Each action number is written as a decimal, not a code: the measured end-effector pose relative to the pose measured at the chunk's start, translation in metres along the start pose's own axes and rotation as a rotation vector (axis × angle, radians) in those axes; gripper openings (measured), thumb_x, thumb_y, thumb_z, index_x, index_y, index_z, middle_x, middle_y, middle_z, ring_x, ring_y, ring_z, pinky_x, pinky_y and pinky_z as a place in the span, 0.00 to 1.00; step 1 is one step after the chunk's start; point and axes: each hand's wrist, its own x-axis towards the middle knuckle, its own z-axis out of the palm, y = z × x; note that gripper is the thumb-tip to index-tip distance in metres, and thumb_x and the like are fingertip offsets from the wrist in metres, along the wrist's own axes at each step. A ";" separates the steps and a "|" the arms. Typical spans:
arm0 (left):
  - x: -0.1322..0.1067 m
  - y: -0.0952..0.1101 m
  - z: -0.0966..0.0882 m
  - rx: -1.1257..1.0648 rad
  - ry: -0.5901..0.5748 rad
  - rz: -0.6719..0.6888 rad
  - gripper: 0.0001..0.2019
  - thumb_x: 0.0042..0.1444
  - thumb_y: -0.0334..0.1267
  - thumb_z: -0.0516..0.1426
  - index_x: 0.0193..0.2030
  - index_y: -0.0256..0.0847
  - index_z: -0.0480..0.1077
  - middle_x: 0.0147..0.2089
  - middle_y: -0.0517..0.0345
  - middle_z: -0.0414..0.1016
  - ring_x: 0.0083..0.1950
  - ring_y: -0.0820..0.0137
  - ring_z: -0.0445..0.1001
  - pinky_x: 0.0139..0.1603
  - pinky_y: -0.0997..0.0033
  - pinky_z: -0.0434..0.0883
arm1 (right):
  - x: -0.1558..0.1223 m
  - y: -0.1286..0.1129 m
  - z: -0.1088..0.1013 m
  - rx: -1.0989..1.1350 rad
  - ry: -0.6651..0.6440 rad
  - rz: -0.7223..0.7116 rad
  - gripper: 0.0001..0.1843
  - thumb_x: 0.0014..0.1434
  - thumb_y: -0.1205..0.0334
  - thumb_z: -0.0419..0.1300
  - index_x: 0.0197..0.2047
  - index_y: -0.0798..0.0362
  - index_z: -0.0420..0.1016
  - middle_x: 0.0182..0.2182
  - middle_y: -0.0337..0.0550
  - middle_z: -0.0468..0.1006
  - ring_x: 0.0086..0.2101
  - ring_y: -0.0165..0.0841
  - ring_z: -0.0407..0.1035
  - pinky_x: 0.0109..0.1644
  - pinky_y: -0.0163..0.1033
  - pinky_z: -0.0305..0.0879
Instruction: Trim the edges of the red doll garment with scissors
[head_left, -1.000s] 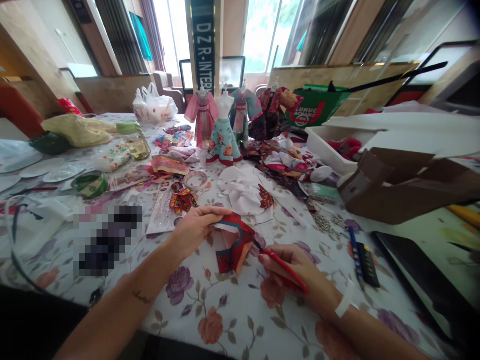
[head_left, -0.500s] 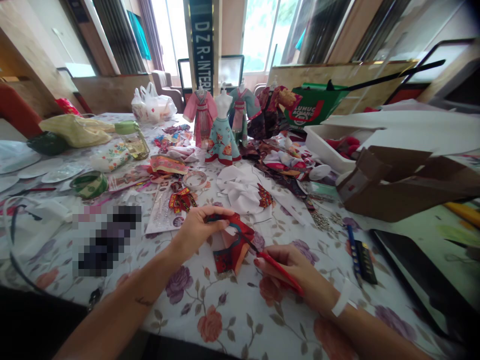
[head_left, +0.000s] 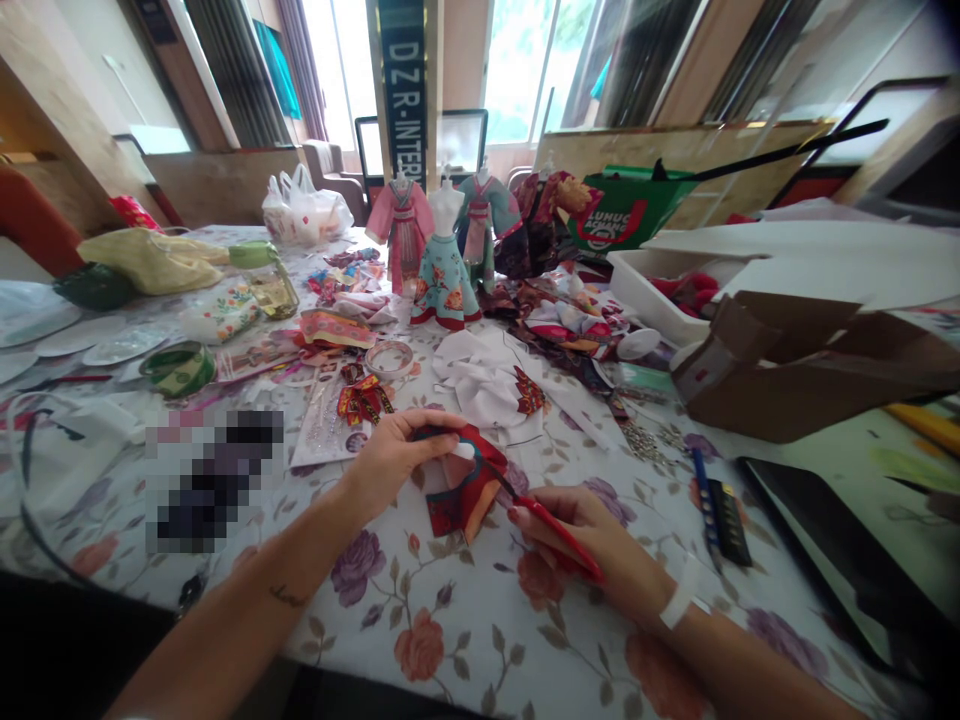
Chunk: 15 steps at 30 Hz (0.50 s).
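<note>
Gripping one red fabric piece (head_left: 459,510), left hand (head_left: 390,465), one red tool (head_left: 559,533), right hand (head_left: 585,525)

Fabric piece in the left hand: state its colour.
The fabric piece is mainly red with a dark blue-green curved band; head view, just below the left hand.

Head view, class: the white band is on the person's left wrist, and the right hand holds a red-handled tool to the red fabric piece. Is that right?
No: the white band is on the right wrist, not the left, as the head view shows. The right hand does hold the red-handled tool to the red fabric piece.
</note>
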 end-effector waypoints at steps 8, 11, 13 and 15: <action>0.005 0.005 -0.001 -0.209 0.082 -0.094 0.09 0.47 0.29 0.64 0.37 0.34 0.77 0.28 0.56 0.76 0.24 0.80 0.71 0.29 0.82 0.70 | 0.000 0.002 0.001 0.008 0.018 -0.015 0.24 0.48 0.44 0.64 0.19 0.53 0.60 0.11 0.34 0.66 0.15 0.31 0.67 0.17 0.31 0.56; 0.006 0.006 -0.001 -0.282 0.048 -0.150 0.09 0.51 0.23 0.57 0.38 0.32 0.77 0.30 0.53 0.76 0.29 0.76 0.74 0.35 0.79 0.73 | 0.001 0.002 0.001 0.008 0.045 -0.013 0.24 0.48 0.44 0.64 0.19 0.53 0.61 0.11 0.34 0.66 0.14 0.31 0.67 0.16 0.31 0.56; 0.006 0.005 -0.001 -0.300 0.049 -0.165 0.11 0.51 0.19 0.55 0.37 0.31 0.77 0.31 0.51 0.77 0.32 0.74 0.76 0.39 0.78 0.73 | 0.002 0.003 0.000 0.001 0.063 -0.016 0.23 0.48 0.44 0.64 0.20 0.52 0.61 0.11 0.34 0.66 0.14 0.30 0.66 0.15 0.31 0.55; 0.007 0.004 -0.001 -0.312 0.087 -0.166 0.11 0.51 0.19 0.55 0.35 0.31 0.77 0.30 0.51 0.77 0.33 0.74 0.76 0.41 0.77 0.74 | 0.003 0.003 -0.001 -0.016 0.081 -0.029 0.24 0.47 0.43 0.64 0.20 0.52 0.61 0.11 0.33 0.65 0.13 0.29 0.65 0.14 0.31 0.55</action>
